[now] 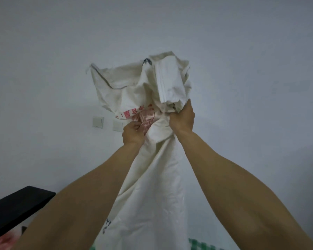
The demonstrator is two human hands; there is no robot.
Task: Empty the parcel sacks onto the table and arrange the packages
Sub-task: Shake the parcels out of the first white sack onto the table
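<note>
The sack (152,186) is held up high in front of the wall, in the middle of the view. It is gripped at a bunched part by both hands. The left hand (132,133) is closed on the cloth with red print. The right hand (182,119) is clenched round a fold just beside it. The top flops over and the rest hangs down. The cloth looks soft, thin and light, so it could slip. A tight hold on bunched cloth is likely best for shaking. No packages can be seen.
</note>
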